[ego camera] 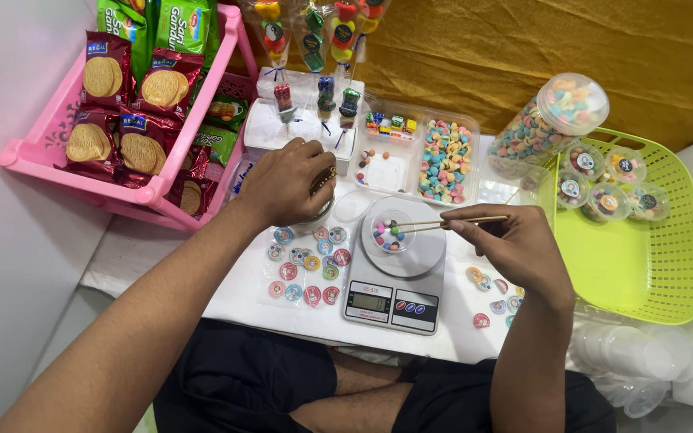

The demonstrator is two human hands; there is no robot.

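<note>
Head view looks down on a small clear cup of coloured candies that sits on the round plate of a grey kitchen scale, which rests on a white board across the person's lap. The right hand is pinched around a pair of wooden chopsticks, whose tips reach into the cup and touch the candies; whether a candy is caught between the tips is too small to tell. The left hand is curled, knuckles up, over a small container just left of the scale, and it hides almost all of that container, so I cannot tell how firmly it grips or what is inside. Round stickers lie in loose rows on the board below the left hand, and a few more lie under the right wrist, partly covered. Behind the scale a clear divided tray holds sorted candies, and wrapped candy skewers stand in a white block, their tops cut off by the frame edge. A tall clear jar of candy leans at the right beside a lime green basket holding lidded filled cups. At the left a pink rack holds biscuit packets. Empty clear cups at the lower right are blurred.
</note>
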